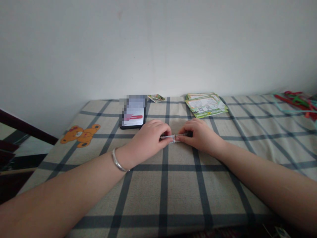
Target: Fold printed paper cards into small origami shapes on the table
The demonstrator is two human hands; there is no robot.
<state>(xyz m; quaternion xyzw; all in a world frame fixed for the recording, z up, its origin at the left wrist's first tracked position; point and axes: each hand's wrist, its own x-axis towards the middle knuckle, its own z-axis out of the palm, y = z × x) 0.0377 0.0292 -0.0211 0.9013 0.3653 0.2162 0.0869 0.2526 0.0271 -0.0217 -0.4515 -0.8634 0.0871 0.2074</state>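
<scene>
Both my hands rest on a checked cloth (158,185) and pinch a small folded strip of printed paper (173,138) between them. My left hand (151,138), with a silver bangle (117,162) on the wrist, has its fingers curled onto the strip's left end. My right hand (201,135) is closed on the right end. Most of the strip is hidden under the fingers.
A phone (133,112) with a lit screen lies just beyond my left hand. A stack of green printed leaflets (205,105) sits behind my right hand, and a small folded paper piece (156,98) lies by the wall. Coloured strips (299,100) lie at the far right. A bear print (80,135) marks the cloth's left side.
</scene>
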